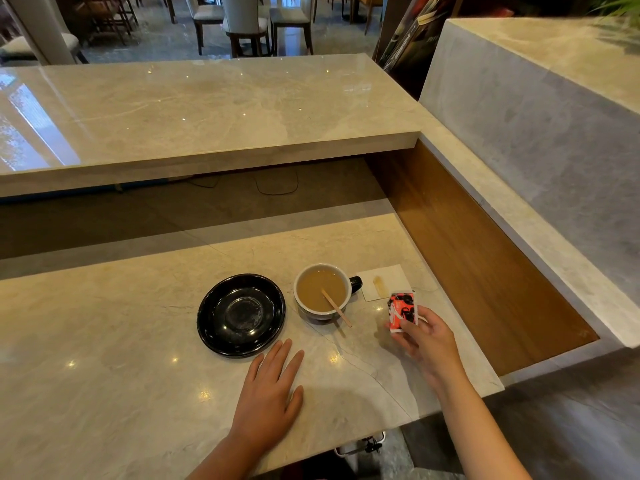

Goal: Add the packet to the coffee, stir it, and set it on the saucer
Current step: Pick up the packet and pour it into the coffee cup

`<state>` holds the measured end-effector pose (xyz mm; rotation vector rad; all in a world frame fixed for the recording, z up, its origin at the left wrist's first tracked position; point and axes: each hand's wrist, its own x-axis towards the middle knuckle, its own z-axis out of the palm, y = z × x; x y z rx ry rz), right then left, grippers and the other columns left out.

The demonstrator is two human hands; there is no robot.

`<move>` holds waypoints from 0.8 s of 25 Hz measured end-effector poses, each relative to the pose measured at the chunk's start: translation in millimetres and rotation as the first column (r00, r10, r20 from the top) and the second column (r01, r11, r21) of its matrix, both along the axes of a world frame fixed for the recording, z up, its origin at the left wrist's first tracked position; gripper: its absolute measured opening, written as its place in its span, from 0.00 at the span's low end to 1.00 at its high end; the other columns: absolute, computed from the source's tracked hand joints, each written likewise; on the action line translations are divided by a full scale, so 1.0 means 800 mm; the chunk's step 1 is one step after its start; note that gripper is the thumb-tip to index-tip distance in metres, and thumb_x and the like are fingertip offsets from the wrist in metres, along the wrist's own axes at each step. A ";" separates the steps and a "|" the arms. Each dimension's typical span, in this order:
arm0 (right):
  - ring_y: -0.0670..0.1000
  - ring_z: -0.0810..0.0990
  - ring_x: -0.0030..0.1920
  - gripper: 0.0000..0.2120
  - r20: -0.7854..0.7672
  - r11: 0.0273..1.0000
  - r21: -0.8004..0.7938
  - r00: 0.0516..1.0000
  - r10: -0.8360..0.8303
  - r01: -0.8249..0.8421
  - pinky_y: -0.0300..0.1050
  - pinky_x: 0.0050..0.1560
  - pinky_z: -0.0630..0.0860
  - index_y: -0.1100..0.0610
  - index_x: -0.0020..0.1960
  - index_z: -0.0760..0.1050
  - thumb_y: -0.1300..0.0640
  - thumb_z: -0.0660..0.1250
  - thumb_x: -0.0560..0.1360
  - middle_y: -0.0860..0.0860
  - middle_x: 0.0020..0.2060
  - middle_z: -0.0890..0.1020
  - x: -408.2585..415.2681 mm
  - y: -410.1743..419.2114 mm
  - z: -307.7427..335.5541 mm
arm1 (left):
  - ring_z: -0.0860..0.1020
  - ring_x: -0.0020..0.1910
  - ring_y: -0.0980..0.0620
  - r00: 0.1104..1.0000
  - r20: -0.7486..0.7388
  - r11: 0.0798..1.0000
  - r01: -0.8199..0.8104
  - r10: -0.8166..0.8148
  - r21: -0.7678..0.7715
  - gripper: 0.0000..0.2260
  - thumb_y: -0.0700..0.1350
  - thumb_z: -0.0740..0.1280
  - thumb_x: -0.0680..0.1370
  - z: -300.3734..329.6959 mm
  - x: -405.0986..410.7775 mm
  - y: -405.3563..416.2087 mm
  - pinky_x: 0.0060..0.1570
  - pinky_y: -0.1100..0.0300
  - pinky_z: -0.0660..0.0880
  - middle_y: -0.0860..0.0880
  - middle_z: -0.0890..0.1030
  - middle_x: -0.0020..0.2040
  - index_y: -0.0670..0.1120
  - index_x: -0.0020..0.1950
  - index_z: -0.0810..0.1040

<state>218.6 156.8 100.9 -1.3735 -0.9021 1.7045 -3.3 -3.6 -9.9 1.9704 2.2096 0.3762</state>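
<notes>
I held the packet (401,311) pinched in the fingers of my right hand (424,337), lifted just above the counter (104,358) near its right edge; it was a small flat rectangle, red-orange with black markings and a white strip along its lower edge, glossy like foil or coated paper. My left hand (268,393) lay flat and open on the stone, palm down, fingers spread, gripping nothing, its fingertips just short of the saucer (241,315). The saucer was black, round and shiny, with a shallow well in its middle, and it sat toward the middle of the surface. Just to its right, apart from it, stood the cup (323,292), white inside with a dark handle pointing right, full of pale brown milky coffee. A thin wooden stirrer (336,308) leaned in it, its end sticking out over the near rim. Beyond the packet a white napkin (384,282) lay flat with a brown stain on it, close to the right edge where the surface met a wood-lined wall. The counter was polished beige marble with faint veins, and its left side lay open and bare up to the near edge.
</notes>
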 end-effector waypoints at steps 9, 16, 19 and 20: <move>0.54 0.83 0.39 0.15 0.339 0.911 0.330 0.932 0.128 -0.246 0.37 0.33 0.79 0.52 0.51 0.73 0.70 0.66 0.71 0.54 0.49 0.81 -0.066 0.019 0.035 | 0.61 0.71 0.49 1.000 0.007 1.000 -0.003 0.003 0.011 0.25 0.56 0.56 0.77 0.004 0.002 -0.001 0.68 0.53 0.50 0.46 0.66 0.72 0.50 0.73 0.67; 0.50 0.77 0.45 0.13 0.699 0.643 0.538 0.714 0.022 -0.546 0.43 0.43 0.75 0.54 0.57 0.74 0.64 0.65 0.73 0.51 0.50 0.81 -0.086 0.024 0.045 | 0.61 0.71 0.49 1.000 0.015 1.000 -0.014 0.014 0.005 0.25 0.56 0.56 0.77 0.005 0.002 -0.002 0.68 0.55 0.48 0.46 0.66 0.73 0.50 0.73 0.66; 0.54 0.79 0.45 0.15 0.802 0.495 0.543 0.593 -0.069 -0.678 0.48 0.39 0.75 0.54 0.58 0.74 0.64 0.64 0.73 0.53 0.50 0.81 -0.089 0.028 0.041 | 0.60 0.72 0.50 1.000 0.013 1.000 -0.013 0.013 0.012 0.25 0.56 0.56 0.77 0.005 0.002 -0.001 0.68 0.55 0.49 0.47 0.66 0.73 0.51 0.73 0.66; 0.55 0.79 0.45 0.15 0.821 0.466 0.534 0.564 -0.087 -0.706 0.49 0.38 0.75 0.53 0.58 0.73 0.64 0.64 0.73 0.53 0.50 0.81 -0.090 0.030 0.040 | 0.60 0.72 0.50 1.000 0.015 1.000 -0.015 0.015 0.012 0.25 0.56 0.56 0.77 0.005 0.002 0.000 0.68 0.54 0.49 0.47 0.66 0.73 0.51 0.73 0.66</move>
